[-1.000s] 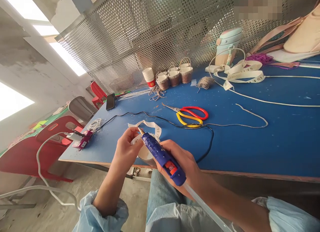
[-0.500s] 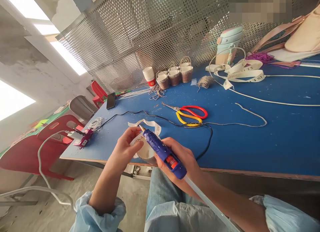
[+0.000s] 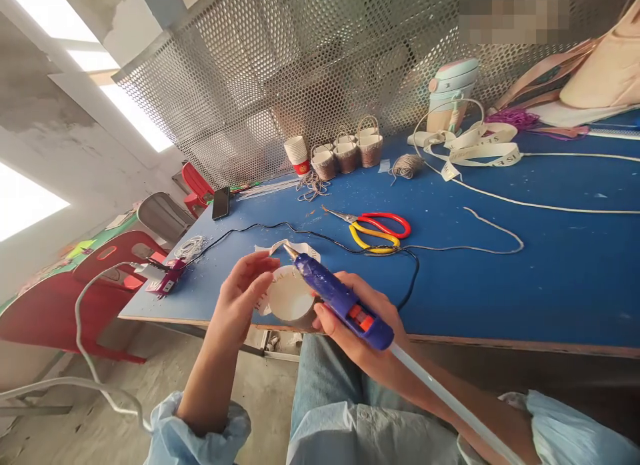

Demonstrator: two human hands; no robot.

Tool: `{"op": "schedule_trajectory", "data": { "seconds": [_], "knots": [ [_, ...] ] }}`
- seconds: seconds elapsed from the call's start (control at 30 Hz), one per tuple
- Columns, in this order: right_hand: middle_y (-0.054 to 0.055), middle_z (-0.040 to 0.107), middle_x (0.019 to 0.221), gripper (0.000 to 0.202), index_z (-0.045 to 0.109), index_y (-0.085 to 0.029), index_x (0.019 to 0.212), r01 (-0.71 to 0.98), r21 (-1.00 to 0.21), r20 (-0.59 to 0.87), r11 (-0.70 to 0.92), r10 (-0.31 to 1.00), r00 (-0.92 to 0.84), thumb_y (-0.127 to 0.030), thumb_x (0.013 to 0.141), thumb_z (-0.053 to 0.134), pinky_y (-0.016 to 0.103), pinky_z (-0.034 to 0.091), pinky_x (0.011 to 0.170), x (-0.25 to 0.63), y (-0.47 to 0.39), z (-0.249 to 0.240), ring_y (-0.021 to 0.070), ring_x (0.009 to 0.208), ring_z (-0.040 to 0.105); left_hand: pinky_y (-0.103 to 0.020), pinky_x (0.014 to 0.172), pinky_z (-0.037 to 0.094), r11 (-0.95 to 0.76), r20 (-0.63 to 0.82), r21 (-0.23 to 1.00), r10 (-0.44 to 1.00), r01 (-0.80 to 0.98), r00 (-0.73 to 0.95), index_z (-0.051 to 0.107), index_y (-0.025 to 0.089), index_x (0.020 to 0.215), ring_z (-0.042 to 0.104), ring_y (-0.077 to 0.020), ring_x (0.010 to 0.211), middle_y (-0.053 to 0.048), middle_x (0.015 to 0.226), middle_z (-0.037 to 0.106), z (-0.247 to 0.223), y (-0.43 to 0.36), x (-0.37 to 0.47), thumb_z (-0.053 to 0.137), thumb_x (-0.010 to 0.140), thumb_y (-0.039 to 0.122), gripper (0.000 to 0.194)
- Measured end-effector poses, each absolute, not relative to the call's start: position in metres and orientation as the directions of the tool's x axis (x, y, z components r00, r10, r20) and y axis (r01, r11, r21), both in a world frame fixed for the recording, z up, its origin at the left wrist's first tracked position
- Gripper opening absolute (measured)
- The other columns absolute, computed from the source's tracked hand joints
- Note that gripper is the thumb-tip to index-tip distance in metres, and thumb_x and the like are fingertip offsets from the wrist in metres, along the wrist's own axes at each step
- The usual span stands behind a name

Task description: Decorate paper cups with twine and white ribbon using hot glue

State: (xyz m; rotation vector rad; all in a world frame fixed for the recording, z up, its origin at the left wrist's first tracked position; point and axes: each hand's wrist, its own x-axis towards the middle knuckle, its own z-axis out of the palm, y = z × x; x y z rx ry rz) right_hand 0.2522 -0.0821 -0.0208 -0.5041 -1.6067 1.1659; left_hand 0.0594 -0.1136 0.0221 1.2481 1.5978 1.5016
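A blue hot glue gun (image 3: 333, 298) lies in my right hand (image 3: 367, 318), its metal nozzle pointing up and left, a long clear glue stick (image 3: 445, 401) trailing from its rear. Fingertips of that hand also rest against a small cup (image 3: 291, 298), tilted so its pale inside faces me. A cream printed ribbon (image 3: 263, 303) runs along the cup's left side, and more of it loops on the table behind the nozzle. My left hand (image 3: 245, 291) is beside the cup's left rim, thumb and fingers apart, close to the ribbon.
Red-and-yellow scissors (image 3: 380, 231) and a black cord (image 3: 255, 226) lie on the blue table (image 3: 500, 291). Farther back stand little twine-handled baskets (image 3: 346, 155), stacked paper cups (image 3: 297, 155), a twine ball (image 3: 407, 165), more ribbon (image 3: 480, 155), a tumbler (image 3: 453, 95) and a phone (image 3: 221, 203).
My left fingers have loosened from the ribbon near the nozzle and drawn left. The glue gun has shifted slightly right and down, showing more of the cup's inside.
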Motion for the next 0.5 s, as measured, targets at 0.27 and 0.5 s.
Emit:
{"op": "schedule_trajectory", "data": {
  "seconds": [0.27, 0.5],
  "knots": [
    [-0.002, 0.066, 0.065, 0.019, 0.063, -0.022, 0.094, -0.241, -0.940, 0.302, 0.239, 0.914, -0.270, -0.039, 0.087, 0.064, 0.024, 0.057, 0.059, 0.276, -0.078, -0.008, 0.0139, 0.059, 0.066, -0.028, 0.081, 0.051, -0.244, 0.578, 0.793, 0.592, 0.559, -0.562, 0.060, 0.022, 0.097, 0.061, -0.0146, 0.085, -0.002, 0.092, 0.061, -0.035, -0.172, 0.085, 0.062, 0.088, 0.024, 0.010],
    [-0.002, 0.066, 0.065, 0.024, 0.063, -0.022, 0.090, -0.085, -0.949, 0.316, 0.305, 0.917, -0.243, -0.046, 0.087, 0.063, 0.024, 0.055, 0.057, 0.283, -0.069, -0.001, 0.0133, 0.056, 0.063, -0.044, 0.097, 0.046, -0.070, 0.471, 0.797, 0.694, 0.600, -0.545, 0.043, 0.021, 0.128, 0.057, -0.0263, 0.112, -0.013, 0.124, 0.055, -0.072, -0.154, 0.105, 0.075, 0.075, 0.036, 0.063]
  ]
}}
